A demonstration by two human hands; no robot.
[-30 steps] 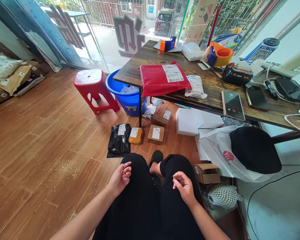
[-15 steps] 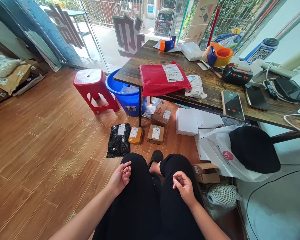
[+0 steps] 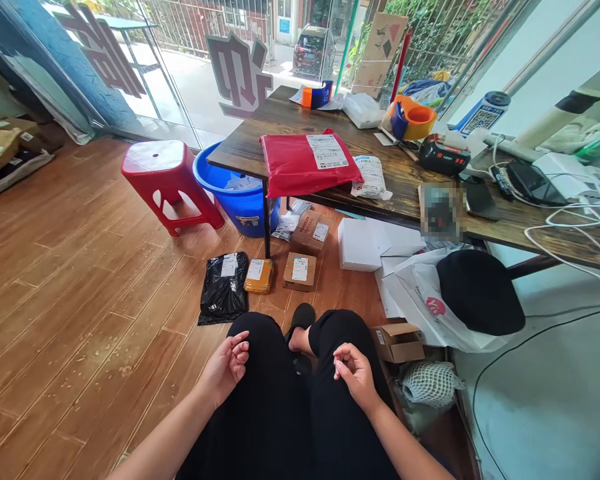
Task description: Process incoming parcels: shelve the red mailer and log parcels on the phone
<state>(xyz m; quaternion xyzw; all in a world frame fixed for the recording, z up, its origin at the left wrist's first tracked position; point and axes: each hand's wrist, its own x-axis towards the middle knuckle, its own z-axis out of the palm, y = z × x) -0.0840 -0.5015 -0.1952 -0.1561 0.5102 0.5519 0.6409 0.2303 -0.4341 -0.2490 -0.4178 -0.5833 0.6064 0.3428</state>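
My left hand [image 3: 226,370] rests palm up on my left thigh, fingers loosely bent and nothing in them. On the right thigh lies my right hand [image 3: 356,378], half curled, with a gap between thumb and fingers and no object inside. Beyond my knees, on the floor, are a black plastic parcel [image 3: 220,293], a yellow parcel [image 3: 260,280] and a small cardboard box [image 3: 300,275], each with a white label. A red plastic parcel [image 3: 300,167] lies on the desk [image 3: 250,143] and overhangs its near edge, next to a small white parcel [image 3: 369,177].
A red stool [image 3: 167,193] and a blue bucket [image 3: 230,213] stand left of the desk. White boxes [image 3: 363,247] and a black cushion [image 3: 480,293] sit beneath it. Tape dispensers [image 3: 413,120], a blurred-out phone [image 3: 440,212] and white cables [image 3: 570,220] lie on top.
My view has turned a little to the right, so everything sits farther left in the picture. Both hands keep their pose on my thighs.
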